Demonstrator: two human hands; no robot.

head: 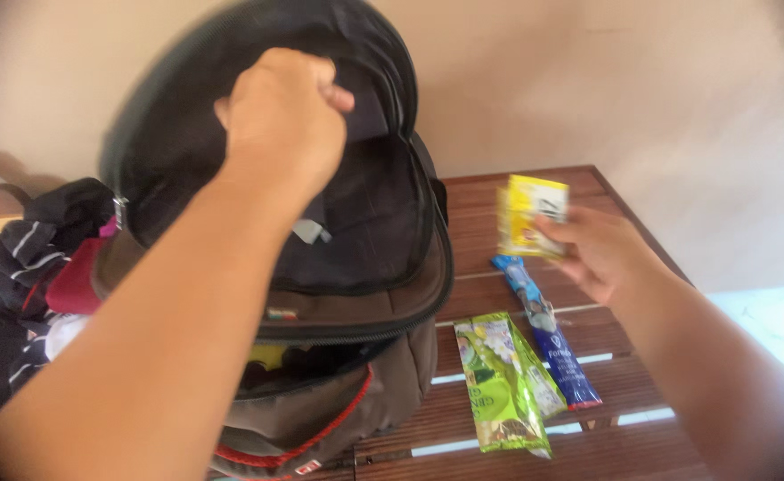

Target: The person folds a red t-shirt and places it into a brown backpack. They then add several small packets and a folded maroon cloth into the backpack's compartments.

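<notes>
My left hand (285, 116) is closed on the top flap of a dark brown and black backpack (356, 294), holding its main compartment open. The backpack stands on a slatted wooden table (606, 445). My right hand (601, 249) holds a small yellow packet (530, 214) above the table, to the right of the backpack. Below that hand lie a blue stick-shaped packet (548, 334) and green sachets (499, 383) on the slats.
A pile of dark and red clothes (36, 258) lies to the left of the backpack. A pale wall rises behind the table. The table's right edge runs diagonally past my right forearm, with light floor beyond.
</notes>
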